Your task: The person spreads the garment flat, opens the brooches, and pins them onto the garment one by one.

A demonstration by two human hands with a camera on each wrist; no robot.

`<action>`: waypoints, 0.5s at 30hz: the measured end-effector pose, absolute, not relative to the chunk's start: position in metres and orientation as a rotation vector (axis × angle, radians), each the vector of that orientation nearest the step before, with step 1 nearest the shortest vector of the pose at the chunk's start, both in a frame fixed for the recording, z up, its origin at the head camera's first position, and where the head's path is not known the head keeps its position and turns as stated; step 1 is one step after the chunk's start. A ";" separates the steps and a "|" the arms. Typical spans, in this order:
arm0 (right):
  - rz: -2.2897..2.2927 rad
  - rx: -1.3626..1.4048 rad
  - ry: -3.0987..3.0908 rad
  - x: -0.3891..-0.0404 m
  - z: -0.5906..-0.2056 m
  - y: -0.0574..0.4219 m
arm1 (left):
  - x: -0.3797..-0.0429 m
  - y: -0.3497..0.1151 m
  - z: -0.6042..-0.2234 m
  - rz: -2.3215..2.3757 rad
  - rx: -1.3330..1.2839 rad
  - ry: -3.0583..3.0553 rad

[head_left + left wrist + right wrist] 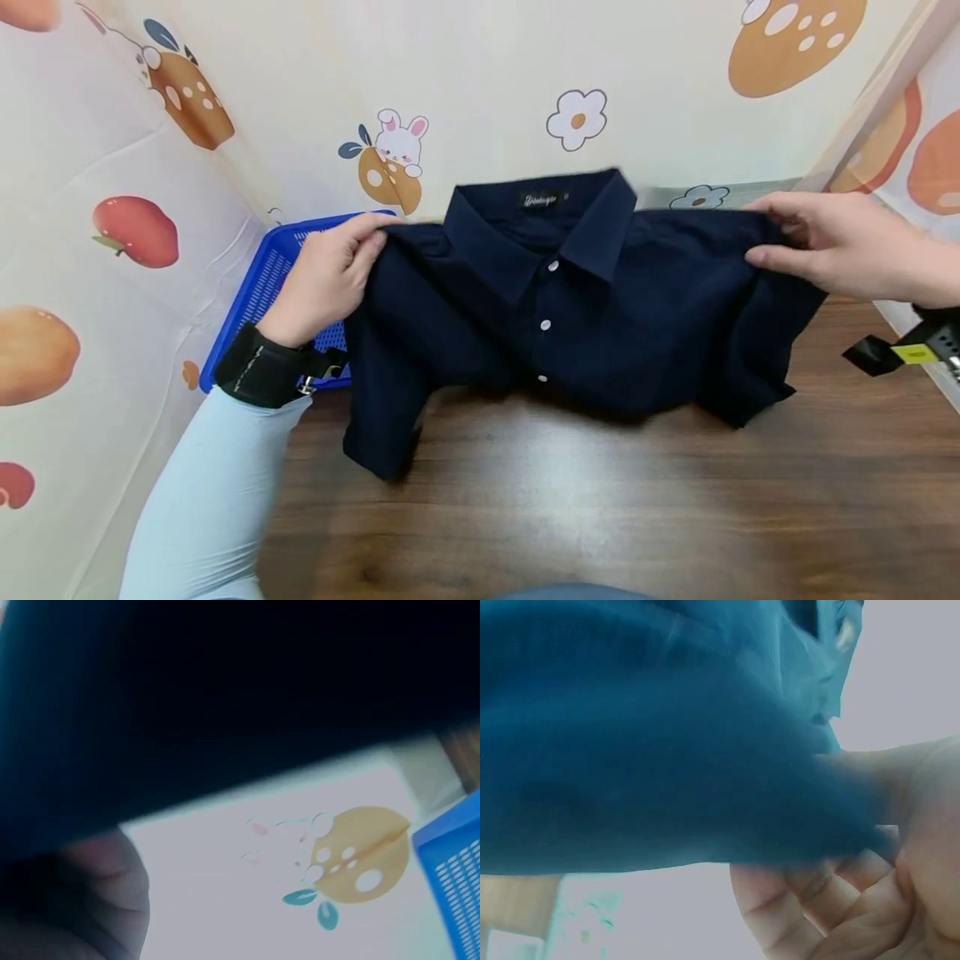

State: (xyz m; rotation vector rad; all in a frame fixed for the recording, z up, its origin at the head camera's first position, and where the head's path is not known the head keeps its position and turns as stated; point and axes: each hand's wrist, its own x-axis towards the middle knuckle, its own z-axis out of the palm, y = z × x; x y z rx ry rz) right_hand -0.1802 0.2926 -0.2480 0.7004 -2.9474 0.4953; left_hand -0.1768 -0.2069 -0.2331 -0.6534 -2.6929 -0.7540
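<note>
A dark navy button-up shirt (487,317) with a pointed collar and white buttons hangs spread between both hands, its front facing the head camera. My left hand (330,267) pinches the shoulder on the left between thumb and fingers. At the opposite shoulder, my right hand (832,242) grips the cloth, thumb in front. Short sleeves droop below each hand, and the lower body of the shirt folds back out of sight. In the left wrist view the dark cloth fills the top; in the right wrist view the shirt (652,772) runs into the curled fingers (772,907).
A blue plastic basket (258,287) with slotted walls stands at the back left, partly behind the left hand and shirt. Beneath lies a brown wood-grain tabletop (570,508). Pale curtains (487,58) printed with fruit, rabbits and flowers enclose the back and sides.
</note>
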 end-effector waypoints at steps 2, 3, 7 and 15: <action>0.534 0.611 -2.944 -0.181 -0.241 0.301 | -0.173 -0.209 -0.226 -0.749 -0.650 -2.657; 0.615 0.567 -2.955 -0.182 -0.238 0.305 | -0.171 -0.209 -0.222 -0.745 -0.655 -2.649; 1.071 0.432 -2.935 -0.185 -0.232 0.320 | -0.159 -0.212 -0.206 -0.717 -0.750 -2.659; 1.585 0.667 -2.669 -0.179 -0.240 0.345 | -0.138 -0.215 -0.192 -0.720 -1.001 -2.736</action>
